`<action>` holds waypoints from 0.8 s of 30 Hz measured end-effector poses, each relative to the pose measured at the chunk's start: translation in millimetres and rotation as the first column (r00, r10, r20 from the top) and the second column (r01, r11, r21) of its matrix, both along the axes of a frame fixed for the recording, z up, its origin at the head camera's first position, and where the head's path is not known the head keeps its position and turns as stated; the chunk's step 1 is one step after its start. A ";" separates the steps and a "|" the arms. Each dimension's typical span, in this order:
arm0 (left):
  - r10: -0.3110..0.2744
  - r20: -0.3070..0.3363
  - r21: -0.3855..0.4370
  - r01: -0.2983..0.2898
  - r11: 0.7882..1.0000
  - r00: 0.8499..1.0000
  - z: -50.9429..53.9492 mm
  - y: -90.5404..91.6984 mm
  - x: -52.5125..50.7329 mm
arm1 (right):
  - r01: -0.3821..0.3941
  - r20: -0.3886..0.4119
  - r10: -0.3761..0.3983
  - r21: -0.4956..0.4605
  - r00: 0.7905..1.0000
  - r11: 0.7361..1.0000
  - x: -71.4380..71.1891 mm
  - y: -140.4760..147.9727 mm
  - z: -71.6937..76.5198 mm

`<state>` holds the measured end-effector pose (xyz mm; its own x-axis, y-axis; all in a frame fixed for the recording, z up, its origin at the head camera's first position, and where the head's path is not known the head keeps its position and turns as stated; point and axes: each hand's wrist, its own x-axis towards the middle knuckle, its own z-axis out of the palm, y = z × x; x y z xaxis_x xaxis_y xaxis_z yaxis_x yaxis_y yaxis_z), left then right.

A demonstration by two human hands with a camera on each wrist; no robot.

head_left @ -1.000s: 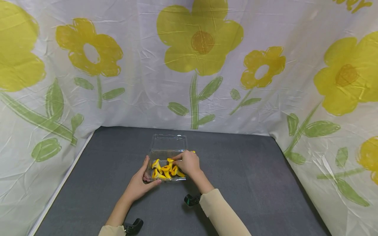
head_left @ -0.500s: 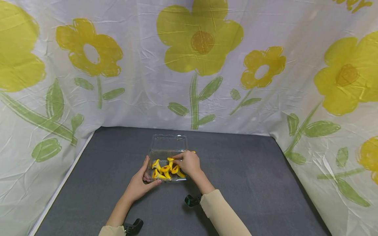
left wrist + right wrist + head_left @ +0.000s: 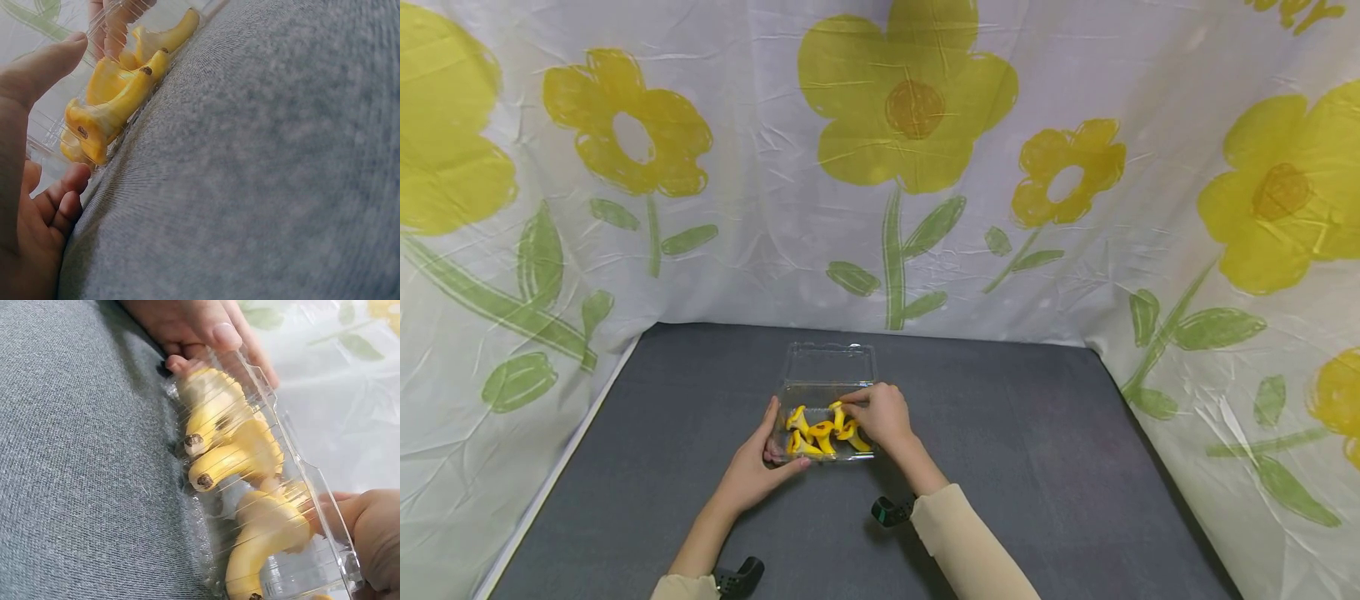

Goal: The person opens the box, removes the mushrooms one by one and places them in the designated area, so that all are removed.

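Observation:
A clear plastic clamshell box [image 3: 831, 457] lies on the dark cloth, its lid [image 3: 831, 362] folded back away from me. Several yellow trumpet-shaped mushrooms, which look like chanterelles, lie inside, one mushroom [image 3: 822, 435] near the middle. My left hand [image 3: 752, 467] holds the box at its near left corner, thumb along the front and fingers at the left side. My right hand [image 3: 883, 414] reaches over the right side and pinches a mushroom [image 3: 837, 412] at the back of the group. In the right wrist view, the ribbed wall partly blurs the mushrooms [image 3: 234, 459] and right fingertips.
Dark grey cloth [image 3: 1037, 467] covers the table around the box. A white curtain [image 3: 760, 250] printed with yellow flowers hangs behind and along both sides. A black wrist device [image 3: 741, 577] sits below the left hand, another device [image 3: 891, 511] below the right.
The mushroom pinched by my right hand has shifted slightly to the right and tilted, and the right hand has moved a little with it. My left hand keeps its place on the box.

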<state>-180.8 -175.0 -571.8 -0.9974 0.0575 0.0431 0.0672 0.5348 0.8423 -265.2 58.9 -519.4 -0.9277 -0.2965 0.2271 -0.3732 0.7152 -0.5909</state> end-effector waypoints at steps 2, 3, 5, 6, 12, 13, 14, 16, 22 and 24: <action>-0.002 -0.001 0.003 0.002 1.000 1.000 0.1 0.1 -0.4 | -0.001 -0.010 0.000 -0.029 1.000 1.000 0.6 0.7 0.0; -0.002 -0.004 0.004 0.002 1.000 1.000 0.1 0.2 -0.6 | -0.001 -0.016 0.000 -0.047 1.000 0.999 0.8 1.0 -0.2; -0.004 -0.006 0.007 0.004 1.000 1.000 -0.1 0.1 -0.7 | 0.002 -0.015 -0.003 -0.087 1.000 0.996 0.8 1.4 -0.7; -0.004 -0.007 0.008 0.004 1.000 1.000 -0.1 0.2 -0.7 | 0.004 -0.011 -0.006 -0.109 1.000 0.994 0.7 1.7 -0.9; -0.007 -0.012 0.011 0.007 1.000 1.000 -0.1 0.0 -0.3 | 0.048 0.053 -0.037 -0.214 0.998 0.976 -0.3 3.2 -1.8; -0.009 -0.015 0.011 0.009 1.000 1.000 -0.1 -0.1 -0.2 | 0.053 0.059 -0.041 -0.225 0.997 0.973 -0.4 3.6 -2.0; -0.009 -0.016 0.010 0.009 1.000 1.000 -0.3 -0.1 -0.3 | 0.054 0.058 -0.042 -0.232 0.997 0.971 -0.6 4.1 -2.3; -0.009 -0.016 0.008 0.009 1.000 1.000 -0.7 -0.2 -0.4 | 0.055 0.048 -0.044 -0.247 0.998 0.968 -1.0 5.4 -2.6; -0.005 -0.005 0.005 0.005 1.000 1.000 -1.8 -0.2 -0.3 | 0.041 0.020 -0.037 -0.302 0.999 0.953 -1.4 11.5 0.4; -0.001 -0.005 0.005 0.001 1.000 1.000 -1.9 -0.2 -0.2 | 0.031 0.017 -0.027 -0.327 0.999 0.944 -1.0 14.2 3.2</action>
